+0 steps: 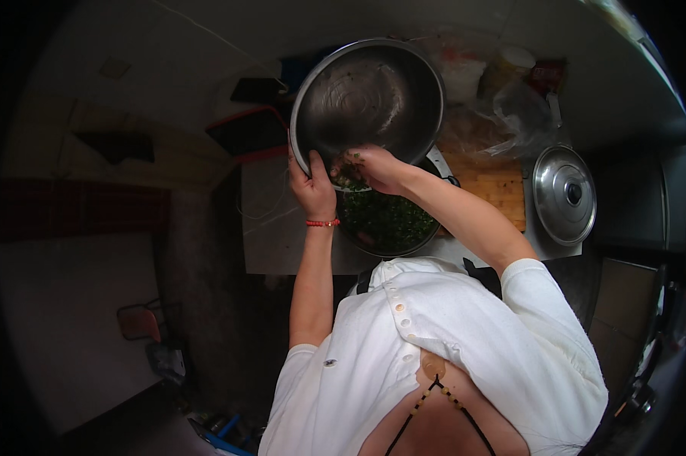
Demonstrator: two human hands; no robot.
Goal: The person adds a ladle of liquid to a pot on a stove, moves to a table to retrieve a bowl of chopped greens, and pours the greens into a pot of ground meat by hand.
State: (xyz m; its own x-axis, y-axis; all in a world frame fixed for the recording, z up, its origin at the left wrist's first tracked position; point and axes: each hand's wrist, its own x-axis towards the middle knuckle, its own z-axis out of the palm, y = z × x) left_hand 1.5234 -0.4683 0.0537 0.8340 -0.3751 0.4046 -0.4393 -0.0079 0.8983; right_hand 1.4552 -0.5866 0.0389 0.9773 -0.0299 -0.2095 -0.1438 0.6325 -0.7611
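My left hand [313, 185] grips the rim of a large metal basin [371, 97], thumb over the edge. The basin is tilted, its near rim low over a dark pot [441, 227] full of chopped green leaves [388, 219]. At that low rim my right hand [371, 169] is curled inside the basin. Bits of chopped greens [351, 174] cling to its fingers and lie beneath them. Whether the right fingers close around any of the greens cannot be made out.
Right of the pot lies a wooden cutting board [485, 188], with clear plastic bags [519, 122] behind it. A metal lid [565, 194] with a black knob rests at the table's right edge. Left of the basin sits a red-rimmed dark tray [249, 134] on the white table [274, 239].
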